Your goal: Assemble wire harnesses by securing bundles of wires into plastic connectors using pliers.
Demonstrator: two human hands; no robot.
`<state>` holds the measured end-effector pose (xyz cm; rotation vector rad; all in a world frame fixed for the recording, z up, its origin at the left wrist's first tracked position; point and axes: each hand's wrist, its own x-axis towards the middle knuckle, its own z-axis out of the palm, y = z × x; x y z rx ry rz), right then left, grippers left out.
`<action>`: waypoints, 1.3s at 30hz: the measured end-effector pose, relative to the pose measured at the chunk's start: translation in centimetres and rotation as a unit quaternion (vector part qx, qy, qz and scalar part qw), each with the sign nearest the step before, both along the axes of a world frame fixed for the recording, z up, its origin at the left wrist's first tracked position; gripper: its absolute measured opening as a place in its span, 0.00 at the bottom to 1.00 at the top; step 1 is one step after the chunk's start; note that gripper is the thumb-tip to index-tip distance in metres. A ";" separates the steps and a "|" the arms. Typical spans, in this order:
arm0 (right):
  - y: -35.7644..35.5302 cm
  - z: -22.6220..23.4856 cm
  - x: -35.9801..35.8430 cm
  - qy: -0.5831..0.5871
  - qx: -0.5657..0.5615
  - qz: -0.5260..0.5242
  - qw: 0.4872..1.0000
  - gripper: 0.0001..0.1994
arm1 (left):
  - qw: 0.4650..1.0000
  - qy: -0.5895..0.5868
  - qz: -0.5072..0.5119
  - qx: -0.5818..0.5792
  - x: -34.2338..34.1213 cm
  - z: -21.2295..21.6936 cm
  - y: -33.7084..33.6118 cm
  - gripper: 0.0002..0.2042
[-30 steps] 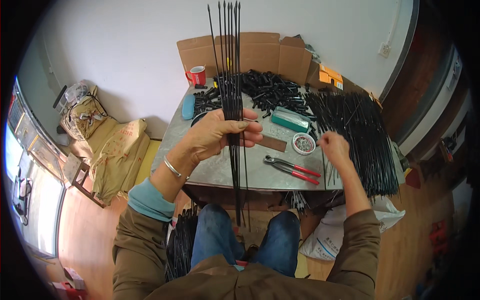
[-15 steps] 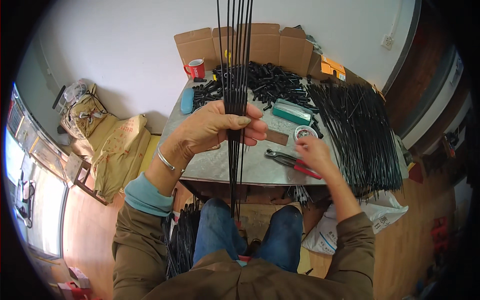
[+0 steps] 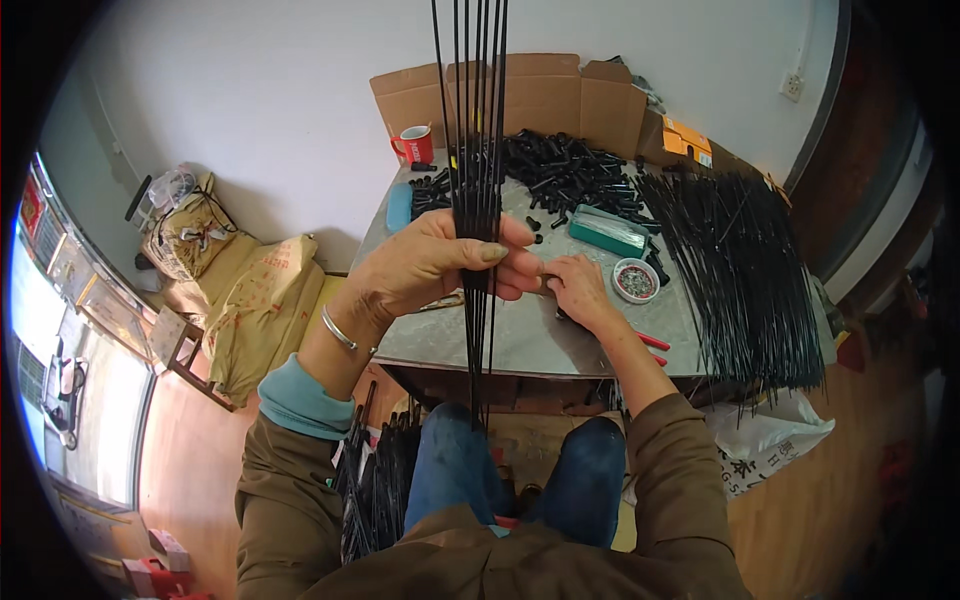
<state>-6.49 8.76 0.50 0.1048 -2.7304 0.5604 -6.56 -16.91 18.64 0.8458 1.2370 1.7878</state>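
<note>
A bundle of thin black rods (image 3: 478,130) stands nearly upright before me, gripped between the thumb and fingers of my left hand (image 3: 425,258). The rods fan apart slightly above the grip and reach down toward my knees. My right hand (image 3: 582,290) is over the table, its fingertips pinched together close to the left fingers. Whatever the pinch holds is too small or hidden to make out. Beyond the right wrist sits a small white bowl (image 3: 633,301) of tiny shiny pieces. The red handles of the pliers (image 3: 653,343) show beneath the right forearm; the rest is mostly covered.
Across the metal table (image 3: 415,345) lie a heap of black tubular parts (image 3: 570,165), a green box (image 3: 607,235), a blue case (image 3: 399,207) and a red mug (image 3: 416,147). Many black rods (image 3: 735,270) cover its right side. Cardboard (image 3: 540,90) lines the back.
My right hand has moved left from the bowl to beside my left fingers. The left hand keeps its grip on the rods. The whole view has shifted slightly.
</note>
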 end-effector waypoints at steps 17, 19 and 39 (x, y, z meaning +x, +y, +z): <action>0.9 7.7 -3.8 0.121 -0.100 0.197 0.968 0.16 | 0.995 0.073 -0.068 0.027 2.7 -3.4 2.6 0.12; 0.8 7.3 -4.3 0.145 0.007 0.118 0.982 0.21 | 0.996 0.056 -0.069 0.022 3.6 -7.2 2.4 0.12; -5.8 9.8 4.8 -0.173 -0.665 0.236 0.687 0.09 | 0.983 -0.055 0.169 -0.040 6.8 -20.6 2.8 0.33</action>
